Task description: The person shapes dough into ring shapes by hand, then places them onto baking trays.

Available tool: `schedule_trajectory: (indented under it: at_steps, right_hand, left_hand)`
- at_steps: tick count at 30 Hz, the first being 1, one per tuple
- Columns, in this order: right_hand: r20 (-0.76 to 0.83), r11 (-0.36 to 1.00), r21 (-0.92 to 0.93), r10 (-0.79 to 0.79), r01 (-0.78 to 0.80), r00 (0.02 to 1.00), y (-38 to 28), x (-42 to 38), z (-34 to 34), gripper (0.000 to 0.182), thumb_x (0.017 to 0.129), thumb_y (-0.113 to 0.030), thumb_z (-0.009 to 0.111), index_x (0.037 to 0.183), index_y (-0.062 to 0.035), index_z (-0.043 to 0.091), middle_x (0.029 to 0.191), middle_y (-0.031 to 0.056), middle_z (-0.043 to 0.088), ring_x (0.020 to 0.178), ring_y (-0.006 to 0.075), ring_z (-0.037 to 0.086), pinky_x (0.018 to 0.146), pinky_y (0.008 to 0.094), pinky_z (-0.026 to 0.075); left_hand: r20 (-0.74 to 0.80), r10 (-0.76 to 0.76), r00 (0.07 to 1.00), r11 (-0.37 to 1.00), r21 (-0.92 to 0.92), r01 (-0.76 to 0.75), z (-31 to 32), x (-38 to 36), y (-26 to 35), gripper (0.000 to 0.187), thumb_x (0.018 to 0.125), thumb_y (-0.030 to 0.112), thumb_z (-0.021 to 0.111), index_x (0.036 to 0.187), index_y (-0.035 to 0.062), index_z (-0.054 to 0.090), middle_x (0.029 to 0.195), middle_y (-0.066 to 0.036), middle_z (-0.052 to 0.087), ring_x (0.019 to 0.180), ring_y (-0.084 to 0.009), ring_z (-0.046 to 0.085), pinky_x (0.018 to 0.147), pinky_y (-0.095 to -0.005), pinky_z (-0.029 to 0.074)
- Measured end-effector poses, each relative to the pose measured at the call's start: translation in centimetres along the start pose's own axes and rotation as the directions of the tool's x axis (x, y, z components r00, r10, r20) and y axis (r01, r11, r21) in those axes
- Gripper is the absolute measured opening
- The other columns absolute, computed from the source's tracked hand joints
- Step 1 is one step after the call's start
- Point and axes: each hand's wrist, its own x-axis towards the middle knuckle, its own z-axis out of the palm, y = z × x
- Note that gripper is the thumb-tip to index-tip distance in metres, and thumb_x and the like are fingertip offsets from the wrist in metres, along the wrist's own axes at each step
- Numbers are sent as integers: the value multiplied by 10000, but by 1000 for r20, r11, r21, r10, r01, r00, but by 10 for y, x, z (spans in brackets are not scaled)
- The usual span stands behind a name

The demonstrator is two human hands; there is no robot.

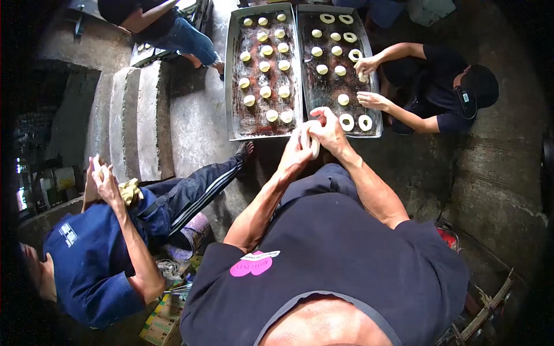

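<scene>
In front of my chest, just past the near edge of the trays, my left hand (pixel 298 151) and my right hand (pixel 330 131) meet around a pale dough ring (pixel 314 147). Fingers of both hands are wrapped on it, and part of the ring is hidden by them. The left metal tray (pixel 231 115) holds rows of round dough balls, such as one ball (pixel 272 116) near its front. On the right metal tray (pixel 378 124) lie several balls and several dough rings, among them a ring (pixel 346 121) close to my right hand.
A co-worker (pixel 438 92) at the right reaches over the right tray with both hands. Another person (pixel 104 254) sits at the left, hands together. A third person (pixel 167 34) is at the top left. Concrete steps (pixel 133 121) and a bucket (pixel 193 233) are at the left.
</scene>
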Motion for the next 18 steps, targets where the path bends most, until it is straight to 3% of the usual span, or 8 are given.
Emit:
schedule_trajectory:
  at_steps: [2,5,7,9,10,12,13,18]
  right_hand:
    - [77,805,-414,-434,425,897,6,-17,15,207,788,-159,531,968,-74,591,751,119,600,722,300,615,680,363,495]
    - [145,898,-397,-140,188,979,2,-41,20,161,825,-139,479,902,-63,599,786,125,611,728,284,617,691,354,495]
    - [11,982,176,63,-64,998,-18,-32,5,97,805,-86,513,841,-31,584,729,84,596,666,184,608,628,301,490]
    - [53,670,719,215,-187,975,-50,-41,7,134,746,15,530,869,-24,563,728,36,574,604,117,564,574,249,465]
    - [153,622,759,113,-190,982,-38,-44,7,78,778,-35,573,855,-31,558,720,21,561,615,101,554,574,223,447]
    - [302,858,384,231,-340,925,-20,-64,-2,101,830,-126,605,859,-36,570,683,17,560,589,91,545,562,218,444]
    - [416,831,333,295,-446,860,-17,-72,-8,129,858,-169,603,851,-44,573,674,-8,545,581,78,528,571,212,435]
    - [274,828,334,373,-451,886,16,-32,-57,137,856,-159,601,829,-26,582,643,-12,528,562,86,500,558,228,415]
  left_hand:
    - [-92,59,994,998,4,-59,-21,1,12,610,721,-29,518,1308,32,362,1017,-93,570,862,-137,565,779,-283,472]
    - [-90,-4,996,867,-496,-42,-14,-14,42,502,753,-10,499,1245,32,405,882,-102,570,642,-138,524,594,-261,466]
    - [82,-190,978,951,-234,204,-21,-20,27,311,834,122,534,1128,33,490,815,-23,536,596,-86,458,550,-212,404]
    - [264,-294,919,956,77,283,-9,-29,38,156,855,185,597,950,65,565,729,59,489,567,-33,416,486,-182,290]
    - [186,-274,944,960,114,256,-5,-27,50,137,846,152,611,928,54,561,705,47,508,553,-37,440,501,-186,344]
    - [-59,-74,996,953,-298,53,-24,-11,48,98,838,112,613,898,50,567,682,32,524,556,-48,475,542,-213,421]
    - [22,-65,998,934,-351,68,-39,-8,43,81,838,94,612,890,44,576,685,17,541,560,-65,501,593,-252,478]
    - [-2,-282,959,937,-217,275,-44,6,-52,295,832,148,636,1089,20,566,903,-65,599,772,-134,584,738,-320,496]
